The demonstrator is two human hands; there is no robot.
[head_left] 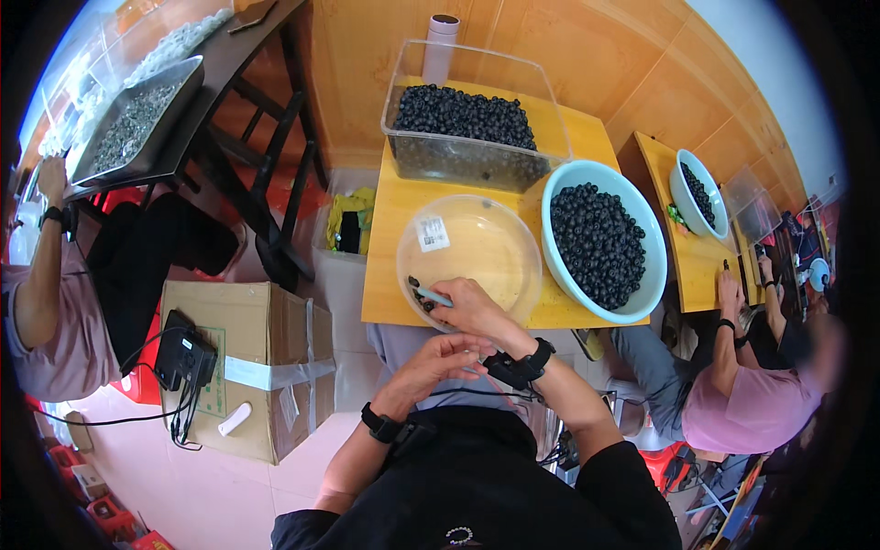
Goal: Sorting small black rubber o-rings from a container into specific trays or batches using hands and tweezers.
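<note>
My right hand [472,308] is closed round a slim tool with a light blue-grey handle [434,296], over the near left part of a round clear plastic tub [489,240]. The tool's working end is too small to make out. Several small dark pieces [415,282] lie in the tub beside the handle. Nearer to me, my left hand [442,361] has its fingers stretched toward the black device [518,364] strapped on my right wrist, perhaps touching it. Nothing shows clearly in that hand. A light blue basin [546,240] full of round black fruits [598,246] stands right of the tub.
On the yellow table [385,275], a clear rectangular bin [440,160] of black fruits stands behind the tub, with a pink bottle [440,50] beyond. A cardboard box [225,307] sits at left. People work at both sides; another basin [683,188] is on the right table.
</note>
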